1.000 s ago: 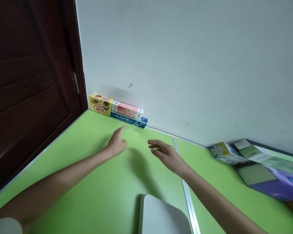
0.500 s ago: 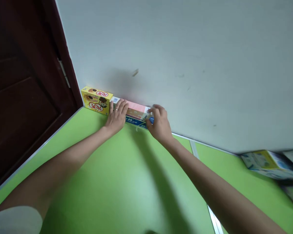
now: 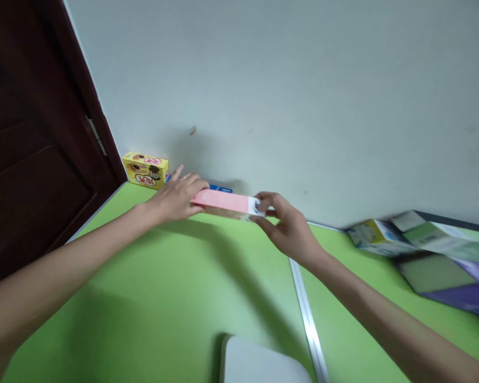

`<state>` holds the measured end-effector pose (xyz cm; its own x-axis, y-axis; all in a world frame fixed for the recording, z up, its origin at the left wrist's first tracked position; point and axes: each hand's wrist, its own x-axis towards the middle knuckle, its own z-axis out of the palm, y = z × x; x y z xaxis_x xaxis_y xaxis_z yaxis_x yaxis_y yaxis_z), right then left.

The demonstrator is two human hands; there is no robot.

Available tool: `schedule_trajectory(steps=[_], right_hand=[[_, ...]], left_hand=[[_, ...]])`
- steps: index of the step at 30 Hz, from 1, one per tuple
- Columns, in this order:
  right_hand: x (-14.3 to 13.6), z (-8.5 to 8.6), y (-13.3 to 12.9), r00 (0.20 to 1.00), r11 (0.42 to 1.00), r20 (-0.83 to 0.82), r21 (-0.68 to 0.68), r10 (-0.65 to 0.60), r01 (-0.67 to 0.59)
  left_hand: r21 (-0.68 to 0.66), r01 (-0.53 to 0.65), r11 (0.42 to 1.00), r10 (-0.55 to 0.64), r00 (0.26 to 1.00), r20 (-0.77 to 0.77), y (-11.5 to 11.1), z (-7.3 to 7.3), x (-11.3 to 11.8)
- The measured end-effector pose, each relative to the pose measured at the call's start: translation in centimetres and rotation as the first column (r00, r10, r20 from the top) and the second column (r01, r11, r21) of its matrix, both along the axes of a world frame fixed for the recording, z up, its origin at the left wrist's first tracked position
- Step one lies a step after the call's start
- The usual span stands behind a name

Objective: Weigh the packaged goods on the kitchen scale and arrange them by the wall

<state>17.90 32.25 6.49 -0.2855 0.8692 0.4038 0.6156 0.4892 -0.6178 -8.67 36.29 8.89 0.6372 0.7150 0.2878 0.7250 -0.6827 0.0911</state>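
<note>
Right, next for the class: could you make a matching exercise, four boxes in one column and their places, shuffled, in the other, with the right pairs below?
Things:
1. Pink box
2. Yellow box
3. Blue box
4. Purple box

Places:
A. At the far right of the picture, blurred
B. By the wall, mostly hidden behind the left hand and what it holds
C. Between the two hands, with the right hand at one end
D. Nearest the door

Pairs: 1-C, 2-D, 3-B, 4-A
</note>
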Motion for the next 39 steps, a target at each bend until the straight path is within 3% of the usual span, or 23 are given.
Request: schedule_trajectory(steps=[3, 7, 10, 13, 16, 19, 24, 27, 29, 34, 39], right_hand=[[3.2, 1.2, -8.3, 1.000, 0.992, -0.010, -0.125, 0.008, -0.009], [5.8, 0.7, -18.1, 1.000, 0.975, 0.018, -0.219, -0.021, 0.024], [6.8, -0.6, -23.1, 1.000, 0.969, 0.017, -0.248, -0.019, 0.023], [7.2, -2.1, -26.0, 0.999, 0.974, 0.038, -0.224, -0.026, 0.034], [7.2, -3.3, -27.5, 0.998, 0.976, 0.040, -0.208, -0.057, 0.064], [7.5, -3.7, -28.3, 0.997, 0.965, 0.017, -0.252, -0.071, 0.073], [9.7, -2.5, -29.1, 0.976, 0.927, -0.070, -0.334, -0.204, 0.170], [10.3, -2.0, -29.4, 0.954, 0.873, -0.104, -0.441, -0.283, 0.211], [9.9, -2.1, -29.3, 0.964, 0.866, -0.110, -0.472, -0.241, 0.163], [7.4, -2.8, -28.0, 0.995, 0.909, -0.098, -0.416, -0.026, -0.017], [8.3, -2.8, -27.3, 0.992, 0.919, -0.128, -0.388, 0.020, -0.068]], left_hand=[[-0.105, 0.135, 0.985, -0.135, 0.991, 0.016, -6.6, 0.7, 0.2], [-0.213, 0.221, 0.952, -0.205, 0.974, 0.096, -15.4, 0.1, 0.9], [-0.262, 0.227, 0.938, -0.196, 0.971, 0.139, -20.2, -1.0, 1.7], [-0.310, 0.230, 0.922, -0.197, 0.971, 0.133, -22.7, -2.7, 2.7], [-0.338, 0.224, 0.914, -0.204, 0.974, 0.093, -23.9, -4.4, 3.4], [-0.395, 0.120, 0.911, -0.122, 0.992, 0.020, -24.5, -5.4, 2.9], [-0.473, -0.110, 0.874, 0.116, 0.993, -0.015, -24.2, -5.6, -1.4], [-0.487, -0.118, 0.865, 0.152, 0.988, 0.031, -23.7, -5.5, -4.0], [-0.496, -0.103, 0.862, 0.145, 0.988, 0.047, -23.6, -5.7, -4.5], [-0.517, 0.003, 0.856, 0.064, 0.991, 0.113, -23.6, -6.1, -1.9], [-0.464, 0.106, 0.880, 0.003, 0.974, 0.228, -23.1, -4.7, 1.3]])
